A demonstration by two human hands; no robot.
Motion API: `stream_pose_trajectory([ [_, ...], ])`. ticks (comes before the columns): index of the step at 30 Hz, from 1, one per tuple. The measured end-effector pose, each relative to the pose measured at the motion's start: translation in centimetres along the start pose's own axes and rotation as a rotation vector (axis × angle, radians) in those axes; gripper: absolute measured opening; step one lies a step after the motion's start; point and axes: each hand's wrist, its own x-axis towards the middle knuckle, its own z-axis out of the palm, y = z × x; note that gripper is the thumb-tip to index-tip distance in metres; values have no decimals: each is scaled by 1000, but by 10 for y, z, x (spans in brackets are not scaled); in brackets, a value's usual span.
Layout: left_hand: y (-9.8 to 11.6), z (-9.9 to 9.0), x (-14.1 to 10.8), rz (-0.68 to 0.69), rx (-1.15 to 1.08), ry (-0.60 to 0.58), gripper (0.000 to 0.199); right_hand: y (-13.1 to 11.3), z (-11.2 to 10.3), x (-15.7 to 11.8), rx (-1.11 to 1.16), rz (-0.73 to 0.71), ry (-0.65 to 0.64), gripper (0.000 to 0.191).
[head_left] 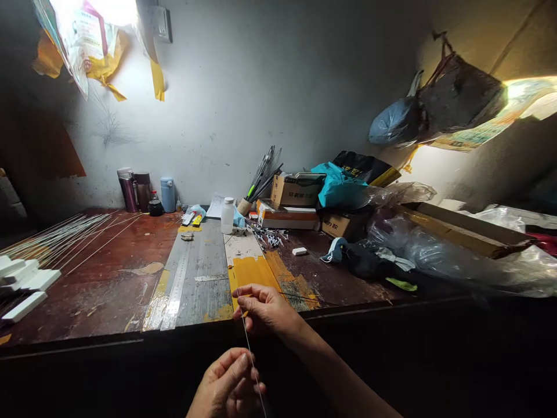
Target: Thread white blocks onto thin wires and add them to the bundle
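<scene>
A thin, pale rod [246, 333] runs slantwise between my two hands, just in front of the table edge. My right hand [270, 310] pinches its upper end between thumb and fingers, over the yellow taped strip [252, 274] of the tabletop. Lower down and nearer to me, my left hand [228, 380] is closed with thumb and forefinger on the same rod. The rod's lower end passes the left fingers and runs toward the bottom of the view. Whatever may be at the pinched tip is too small to make out.
Many similar thin rods [82, 235] lie at the left, by white blocks [46, 280]. A steel ruler [177, 287] is on the grey board. Behind stand a plastic bottle [227, 216], flasks [167, 194] and cardboard boxes [293, 190]. Plastic wrap [418, 244] covers the right.
</scene>
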Motion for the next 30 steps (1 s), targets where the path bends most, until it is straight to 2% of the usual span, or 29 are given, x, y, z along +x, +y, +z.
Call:
stream_pose_trajectory([
  [3, -3, 5, 3, -5, 30, 21, 45, -7, -2, 3, -49, -50, 19, 52],
  [8, -9, 15, 7, 15, 32, -5, 38, -30, -1, 12, -215, -102, 52, 47],
  [11, 8, 20, 3, 110, -24, 32, 32, -43, 1, 16, -251, -152, 102, 43],
  [14, 42, 20, -6, 251, -48, 134, 15, -45, 5, 6, -284, -208, 132, 36],
  [18, 85, 6, -21, 453, -59, 192, 17, -28, 12, -33, -414, -123, 10, 35],
  [21, 102, -10, -32, 545, -110, 227, 21, -8, 17, -66, -549, -53, -21, 39],
  [25, 107, -28, -43, 604, -152, 256, 24, 16, 21, -96, -645, 11, -11, 24],
  [30, 101, -41, -47, 590, -158, 285, 24, 45, 27, -109, -642, 83, -41, 15],
])
